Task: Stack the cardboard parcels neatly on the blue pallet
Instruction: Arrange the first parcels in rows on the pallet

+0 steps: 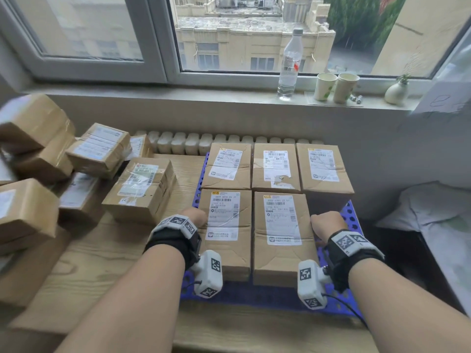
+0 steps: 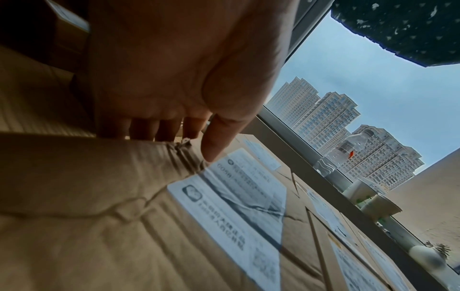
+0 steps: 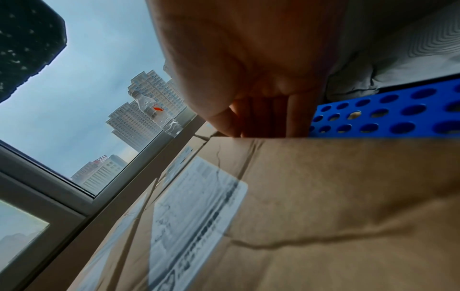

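Brown near-left parcel and near-right parcel on the blue pallet are being pressed between left hand and right hand (fingers pressed together).

We count five cardboard parcels on top of the one blue pallet: three in the far row and two in the near row. We cannot tell whether more lie beneath them. On the worktop to the left we count at least eight loose parcels, though the pile is partly blurred. The windowsill carries one clear bottle, two paper cups and one small vase. Our left hand and right hand make two.
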A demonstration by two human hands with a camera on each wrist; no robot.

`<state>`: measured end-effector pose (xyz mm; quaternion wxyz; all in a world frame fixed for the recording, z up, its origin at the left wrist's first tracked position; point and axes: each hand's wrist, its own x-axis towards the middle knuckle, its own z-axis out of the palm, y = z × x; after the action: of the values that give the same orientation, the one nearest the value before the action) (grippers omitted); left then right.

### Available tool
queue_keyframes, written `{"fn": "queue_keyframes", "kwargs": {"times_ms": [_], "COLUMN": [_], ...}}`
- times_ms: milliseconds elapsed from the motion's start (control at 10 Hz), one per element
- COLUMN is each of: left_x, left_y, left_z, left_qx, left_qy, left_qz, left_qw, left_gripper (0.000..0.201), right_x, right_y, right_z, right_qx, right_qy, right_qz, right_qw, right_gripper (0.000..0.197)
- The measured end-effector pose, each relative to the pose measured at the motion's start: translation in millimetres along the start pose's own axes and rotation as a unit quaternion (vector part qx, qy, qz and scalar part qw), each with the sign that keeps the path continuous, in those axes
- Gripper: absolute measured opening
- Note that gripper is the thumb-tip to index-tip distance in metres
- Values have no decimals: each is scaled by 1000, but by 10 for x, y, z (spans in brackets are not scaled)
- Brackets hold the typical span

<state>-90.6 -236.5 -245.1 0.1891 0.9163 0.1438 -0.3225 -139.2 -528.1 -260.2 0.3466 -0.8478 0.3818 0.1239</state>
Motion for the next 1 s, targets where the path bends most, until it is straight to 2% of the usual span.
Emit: {"fn": "queue_keyframes", "kwargs": {"times_ms": [200, 400, 500, 600, 800, 1000], "left_x": [72, 122, -69, -248, -519, -515], "left_y": [-52, -61, -66, -99, -273, -633], "left_z": [-11, -27, -137, -293, -639, -1040], "left_qx": [69, -15, -68, -116, -155, -233], "left_qy": [-5, 2, 10, 47, 120, 142], "left_qz": [8, 14, 26, 25, 31, 65], "left_qw": [998, 1000, 997, 992, 980, 960], "left_gripper": [37, 38, 36, 36, 41, 40], "right_x": [-37, -42, -121, -286, -679, -1050], "right_y": [-34, -76, -192, -411, -949, -1600], "right_z": [47, -31, -104, -157, 3, 397], "right_qx": [-47, -50, -63, -95, -132, -129], "right_qy": [-3, 15, 50, 68, 53, 28], "right_qz": [-20, -53, -87, -129, -226, -298], "right_qw": [999, 997, 993, 985, 964, 946], "right_gripper": [40, 30, 27, 24, 24, 23]}}
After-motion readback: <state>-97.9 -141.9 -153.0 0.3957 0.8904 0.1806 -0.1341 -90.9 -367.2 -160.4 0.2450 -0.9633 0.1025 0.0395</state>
